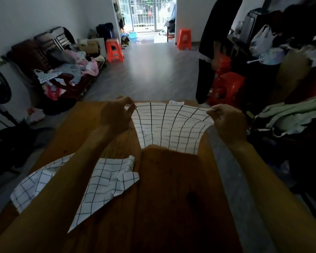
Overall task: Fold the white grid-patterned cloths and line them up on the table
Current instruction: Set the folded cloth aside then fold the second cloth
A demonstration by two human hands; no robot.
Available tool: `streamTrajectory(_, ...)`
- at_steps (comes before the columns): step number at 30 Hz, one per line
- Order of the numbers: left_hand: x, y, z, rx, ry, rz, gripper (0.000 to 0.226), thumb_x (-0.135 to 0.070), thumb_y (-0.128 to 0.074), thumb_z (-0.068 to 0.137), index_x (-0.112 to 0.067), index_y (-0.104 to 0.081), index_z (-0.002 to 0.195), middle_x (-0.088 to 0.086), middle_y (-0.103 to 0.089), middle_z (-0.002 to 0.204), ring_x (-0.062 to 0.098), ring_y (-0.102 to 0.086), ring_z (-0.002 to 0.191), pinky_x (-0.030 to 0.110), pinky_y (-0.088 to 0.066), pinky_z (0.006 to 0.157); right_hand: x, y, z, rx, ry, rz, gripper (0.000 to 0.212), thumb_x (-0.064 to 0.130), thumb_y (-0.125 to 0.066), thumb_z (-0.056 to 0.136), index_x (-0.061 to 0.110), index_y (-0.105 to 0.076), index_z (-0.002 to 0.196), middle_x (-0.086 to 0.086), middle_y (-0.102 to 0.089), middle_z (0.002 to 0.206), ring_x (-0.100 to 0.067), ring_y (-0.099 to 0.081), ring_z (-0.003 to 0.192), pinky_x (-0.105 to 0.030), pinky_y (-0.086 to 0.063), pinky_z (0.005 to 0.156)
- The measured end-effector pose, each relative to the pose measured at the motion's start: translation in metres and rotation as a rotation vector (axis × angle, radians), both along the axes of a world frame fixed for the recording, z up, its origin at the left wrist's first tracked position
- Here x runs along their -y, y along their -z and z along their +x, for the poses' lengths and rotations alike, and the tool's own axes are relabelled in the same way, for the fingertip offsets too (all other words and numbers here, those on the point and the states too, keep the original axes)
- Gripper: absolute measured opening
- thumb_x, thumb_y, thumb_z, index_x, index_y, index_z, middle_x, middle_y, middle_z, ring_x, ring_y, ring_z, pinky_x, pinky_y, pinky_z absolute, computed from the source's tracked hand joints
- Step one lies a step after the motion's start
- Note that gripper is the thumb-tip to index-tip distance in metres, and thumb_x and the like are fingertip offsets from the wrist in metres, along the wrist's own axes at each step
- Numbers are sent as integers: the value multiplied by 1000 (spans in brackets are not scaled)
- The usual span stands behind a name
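A white grid-patterned cloth (170,126) hangs stretched over the far half of the wooden table (171,198). My left hand (117,115) pinches its top left corner, and my right hand (226,121) pinches its top right corner. The cloth's lower edge sags towards the table top. A second grid cloth (102,183) lies crumpled and unfolded on the near left of the table, partly under my left forearm, with one part hanging over the left edge. A small white piece (175,102) shows past the held cloth at the table's far edge.
Pale green clothes (295,114) are piled to the right of the table. Red plastic stools (226,88) and a dark hanging garment (212,52) stand beyond the far right corner. A bench heaped with clothes (66,73) runs along the left wall.
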State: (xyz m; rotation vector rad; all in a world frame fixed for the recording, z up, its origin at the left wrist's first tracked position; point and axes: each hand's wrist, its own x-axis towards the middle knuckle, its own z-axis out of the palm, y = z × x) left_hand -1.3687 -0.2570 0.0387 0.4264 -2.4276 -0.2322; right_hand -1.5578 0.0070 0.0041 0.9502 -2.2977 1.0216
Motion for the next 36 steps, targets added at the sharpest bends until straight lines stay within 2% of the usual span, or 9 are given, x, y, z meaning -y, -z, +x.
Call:
streamTrajectory(3,-18,13,36,76,71,5,10,-10,-70,84,-2,-68,90,16,-69,92,27,-65,75,24,-42,63,-27,11,38,-5,-18,46,14,18,-73,83,6,-73,91,-11,-73,87,-24,-67,78,-25,-45,71)
streamTrajectory(9,-59,63,119,218,127,102,9,-14,-66,87,-9,-68,93,11,-66,102,19,-58,78,25,-42,63,-76,53,120,19,-22,170,12,16,-72,83,8,-74,92,-11,-72,89,-27,-67,78,-39,-53,73)
streamTrajectory(13,-88,104,169,358,122,183,5,-20,-64,88,-16,-66,90,4,-64,100,16,-56,82,27,-41,68,-109,92,171,117,-7,301,13,10,-69,84,12,-74,95,-9,-72,94,-26,-66,82,-31,-49,74)
streamTrajectory(17,-107,132,201,507,108,233,6,-21,-60,90,-19,-65,93,2,-63,106,18,-56,95,30,-45,78,-133,120,209,223,20,417,18,2,-67,81,11,-75,94,-11,-70,96,-31,-63,87,-40,-50,79)
streamTrajectory(19,-111,142,212,545,116,259,5,-20,-61,89,-19,-64,92,3,-63,109,18,-56,97,31,-47,80,-140,128,223,242,12,465,18,1,-68,79,11,-76,92,-12,-70,95,-32,-62,88,-39,-45,79)
streamTrajectory(23,-115,153,221,597,144,304,7,-20,-63,87,-18,-66,93,2,-64,102,13,-55,89,24,-42,72,-150,139,237,275,13,498,6,16,-72,83,14,-75,88,-7,-68,94,-26,-60,87,-38,-43,80)
streamTrajectory(27,-114,159,216,624,154,353,7,-22,-62,87,-17,-65,91,1,-65,96,12,-56,85,25,-45,72,-152,150,230,299,29,527,16,26,-73,82,12,-73,91,-5,-69,92,-23,-60,84,-35,-42,79)
streamTrajectory(31,-111,164,198,615,143,403,3,-22,-62,88,-19,-63,87,-5,-62,89,12,-58,84,25,-47,70,-146,160,210,318,47,557,18,27,-73,83,11,-72,90,-7,-69,89,-25,-61,80,-34,-40,76)
streamTrajectory(36,-104,182,151,571,58,407,10,-24,-63,88,-17,-65,94,0,-68,96,16,-62,91,34,-52,78,-131,179,172,378,78,578,16,30,-67,88,16,-70,92,-3,-67,88,-22,-58,81,-30,-32,75)
